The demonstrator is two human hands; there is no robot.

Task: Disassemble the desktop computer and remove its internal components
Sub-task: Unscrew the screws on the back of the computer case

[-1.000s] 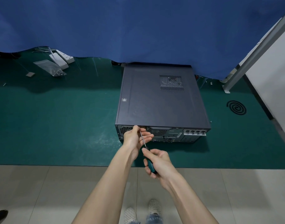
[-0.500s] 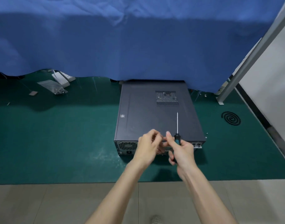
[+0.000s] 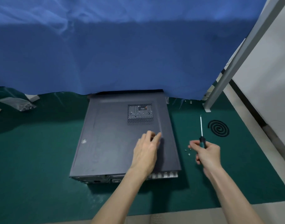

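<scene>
Computer (image 3: 96,179): probably heavy, stiff; grip lid's (image 3: 106,151) rear edge.
Left hand (image 3: 145,152): fingers relaxed, over lid.
Right hand (image 3: 209,153): grips screwdriver (image 3: 201,126).

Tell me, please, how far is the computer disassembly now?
Done, it seems: small screws lie loose on the green mat beside the computer, probably the cover screws. In hand: the right hand holds the screwdriver off to the side; the left hand lies on the top panel. Left: the panel is still on, and nothing from inside is out yet.
</scene>
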